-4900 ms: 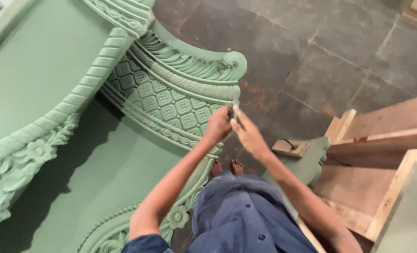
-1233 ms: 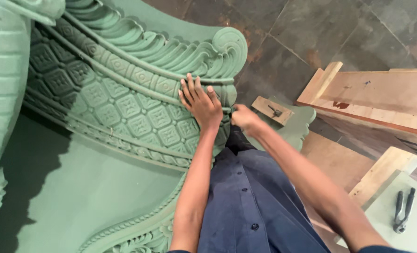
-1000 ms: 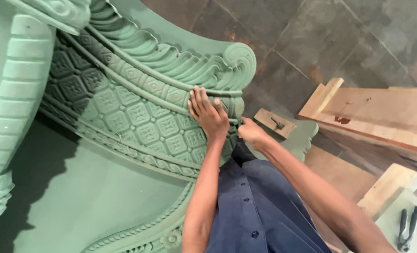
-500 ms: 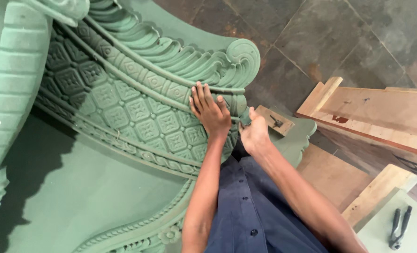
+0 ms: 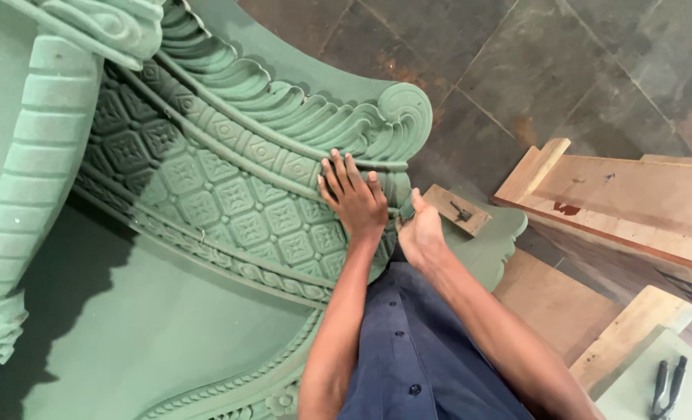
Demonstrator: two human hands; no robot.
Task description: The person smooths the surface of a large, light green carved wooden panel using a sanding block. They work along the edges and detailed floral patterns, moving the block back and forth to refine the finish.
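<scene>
My right hand (image 5: 422, 233) is closed around a small dark tool (image 5: 406, 208), right at the edge of the big green carved wooden panel (image 5: 206, 187). My left hand (image 5: 355, 201) lies flat and open on its diamond pattern. Farther right, a small wooden block (image 5: 456, 210) sits near pale wooden planks (image 5: 626, 202).

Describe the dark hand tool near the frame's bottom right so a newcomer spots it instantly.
Start at the big green carved panel and go right past the pale wooden planks. At the bottom right corner lies a light green board; the pliers rest on it. They are the only dark, two-handled metal thing there.
</scene>
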